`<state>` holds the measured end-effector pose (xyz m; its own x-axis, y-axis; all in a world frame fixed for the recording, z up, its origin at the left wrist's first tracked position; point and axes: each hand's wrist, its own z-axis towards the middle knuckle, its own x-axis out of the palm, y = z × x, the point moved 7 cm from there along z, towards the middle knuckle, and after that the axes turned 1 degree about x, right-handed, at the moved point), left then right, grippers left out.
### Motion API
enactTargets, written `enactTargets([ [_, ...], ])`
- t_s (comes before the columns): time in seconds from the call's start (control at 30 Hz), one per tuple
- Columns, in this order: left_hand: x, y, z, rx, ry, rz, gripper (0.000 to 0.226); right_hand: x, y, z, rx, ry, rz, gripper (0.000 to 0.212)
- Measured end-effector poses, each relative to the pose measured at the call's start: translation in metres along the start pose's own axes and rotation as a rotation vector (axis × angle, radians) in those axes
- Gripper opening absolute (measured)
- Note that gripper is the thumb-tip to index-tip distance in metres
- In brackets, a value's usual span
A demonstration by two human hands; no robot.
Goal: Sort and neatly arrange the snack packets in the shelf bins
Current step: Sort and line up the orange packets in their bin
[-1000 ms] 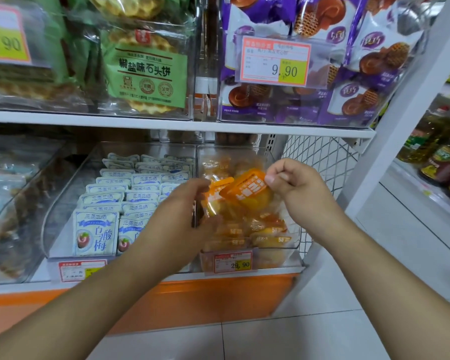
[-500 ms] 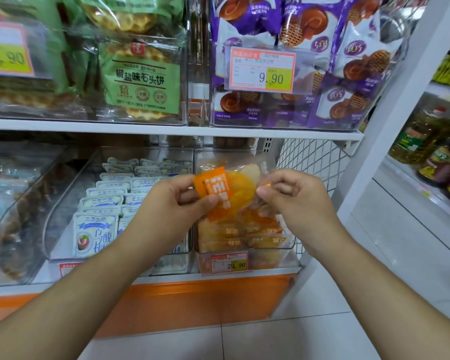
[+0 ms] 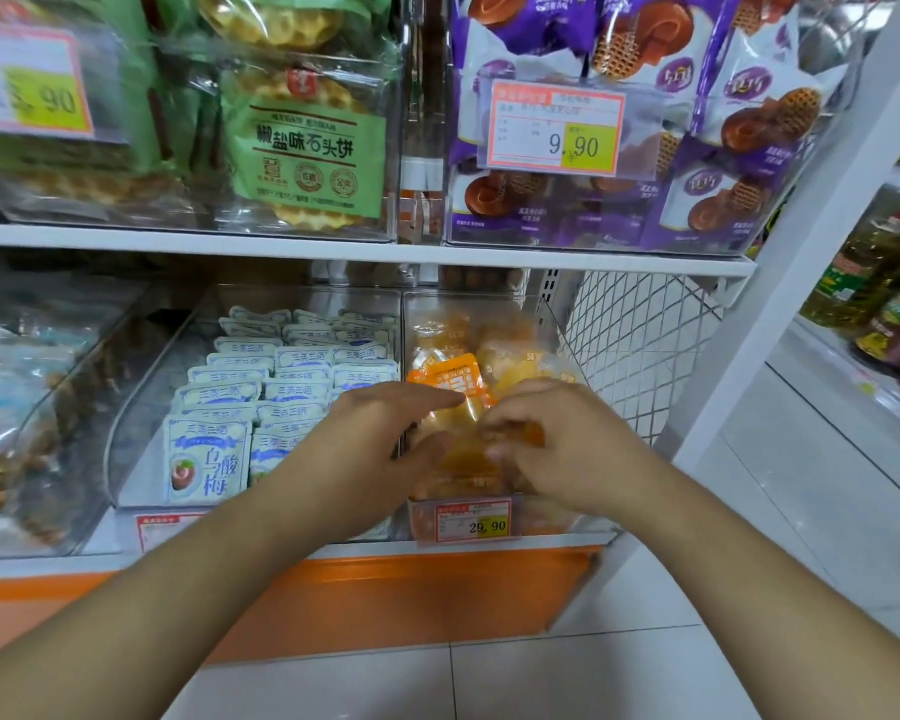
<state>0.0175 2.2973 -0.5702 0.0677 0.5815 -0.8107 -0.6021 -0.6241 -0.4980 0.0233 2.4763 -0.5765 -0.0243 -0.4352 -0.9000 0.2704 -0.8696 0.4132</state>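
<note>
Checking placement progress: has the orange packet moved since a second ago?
Yes. The orange packet has gone down into the clear bin, closer to the 29.90 price tag.

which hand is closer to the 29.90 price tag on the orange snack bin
Right. The right hand sits just above the 29.90 price tag, nearly over it; the left hand is up and to its left.

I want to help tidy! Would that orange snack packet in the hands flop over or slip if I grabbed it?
Probably floppy: the orange packet is thin clear film, creased between the left hand and right hand. Its glossy wrap may be slippery. It looks light.
</note>
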Motion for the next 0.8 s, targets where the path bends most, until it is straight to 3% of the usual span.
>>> enactTargets([
  [0.1,0.009,-0.015,0.005,0.184,-0.018,0.052,0.025,-0.022,-0.013,-0.006,0.1,-0.096,0.196,0.015],
  [0.17,0.015,-0.021,0.009,0.239,-0.04,0.077,0.019,-0.021,-0.015,-0.009,0.115,-0.068,0.198,0.013],
  [0.27,0.03,-0.015,0.011,0.213,-0.004,0.247,0.021,-0.008,-0.014,-0.011,0.107,0.007,0.096,0.014],
  [0.47,0.041,-0.003,0.009,0.154,0.063,0.399,0.021,-0.033,-0.042,-0.011,0.209,-0.175,0.036,0.021],
  [0.67,0.04,-0.007,0.013,0.152,0.05,0.338,0.04,-0.011,-0.053,-0.004,0.207,0.056,-0.209,0.037],
  [0.8,0.055,-0.009,0.005,0.145,0.153,0.41,0.058,-0.004,-0.055,0.001,0.244,0.131,-0.219,0.046],
])
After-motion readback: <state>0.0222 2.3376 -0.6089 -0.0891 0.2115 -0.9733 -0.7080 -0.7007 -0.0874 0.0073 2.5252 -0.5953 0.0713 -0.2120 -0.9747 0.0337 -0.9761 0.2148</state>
